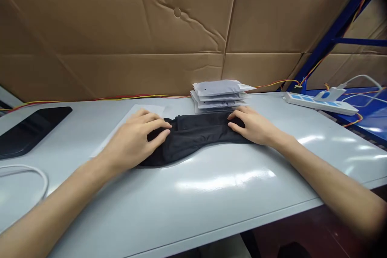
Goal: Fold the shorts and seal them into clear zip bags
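Note:
A folded piece of black fabric, a garment by its look (196, 131), lies stretched sideways on the table in front of me. My left hand (136, 137) rests over its left end, thumb and fingers apart and slightly bent. On the right end lies my right hand (252, 125), its thumb and index finger also spread, with black cloth showing in the gap. Both hands touch the fabric from above. Partly behind my left hand is a flat white sheet or bag (148, 109). Just beyond the cloth stands a stack of pale, filmy packets (220, 94).
A dark tablet or phone-like slab (36, 129) lies at the left of the glossy table (217, 201), near a white cable (42, 175). A power strip (320, 102) with a plugged-in charger sits back right, by a blue metal frame (329, 36). Cardboard (121, 28) lines the back.

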`<state>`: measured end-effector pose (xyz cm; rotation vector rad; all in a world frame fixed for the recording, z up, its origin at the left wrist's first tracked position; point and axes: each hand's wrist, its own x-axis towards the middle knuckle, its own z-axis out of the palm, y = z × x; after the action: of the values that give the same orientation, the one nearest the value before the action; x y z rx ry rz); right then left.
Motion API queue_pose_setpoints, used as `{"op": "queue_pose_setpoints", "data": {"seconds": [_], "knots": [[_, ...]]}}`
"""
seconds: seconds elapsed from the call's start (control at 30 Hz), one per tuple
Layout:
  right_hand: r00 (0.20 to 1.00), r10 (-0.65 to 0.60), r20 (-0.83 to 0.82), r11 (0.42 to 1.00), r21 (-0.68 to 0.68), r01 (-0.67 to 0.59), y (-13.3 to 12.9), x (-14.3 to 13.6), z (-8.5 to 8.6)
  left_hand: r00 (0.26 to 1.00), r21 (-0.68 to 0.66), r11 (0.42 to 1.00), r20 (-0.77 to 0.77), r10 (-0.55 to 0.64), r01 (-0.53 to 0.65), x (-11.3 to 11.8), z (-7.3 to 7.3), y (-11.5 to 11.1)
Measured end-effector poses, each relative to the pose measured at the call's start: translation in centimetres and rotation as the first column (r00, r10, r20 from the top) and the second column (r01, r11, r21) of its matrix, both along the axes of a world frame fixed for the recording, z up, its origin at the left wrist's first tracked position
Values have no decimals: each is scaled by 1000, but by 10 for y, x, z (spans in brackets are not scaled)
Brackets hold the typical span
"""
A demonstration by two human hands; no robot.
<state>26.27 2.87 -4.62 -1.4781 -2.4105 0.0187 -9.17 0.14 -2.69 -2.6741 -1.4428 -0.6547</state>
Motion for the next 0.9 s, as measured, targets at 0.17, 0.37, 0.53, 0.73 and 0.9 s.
{"op": "queue_pose_setpoints", "data": {"seconds": [0.17, 0.37, 0.53, 0.73, 0.9], "knots": [[996, -55, -70, 998, 11, 56, 1, 4, -2, 930, -41, 933, -102, 352, -358, -24, 9, 9], [925, -355, -134, 929, 58, 365, 6, 9, -9, 841, -226, 820, -287, 460, -525, -51, 17, 13], [895, -444, -49, 896, -6, 445, 11, 13, -14, 862, -298, 814, -272, 428, -499, -53, 20, 8], [922, -370, -113, 929, -13, 371, 12, 12, -15, 830, -336, 762, -142, 539, -553, -45, 28, 4], [913, -339, -225, 940, -41, 339, 9, 8, -12, 814, -378, 754, 1, 581, -538, -43, 33, 2]]}}
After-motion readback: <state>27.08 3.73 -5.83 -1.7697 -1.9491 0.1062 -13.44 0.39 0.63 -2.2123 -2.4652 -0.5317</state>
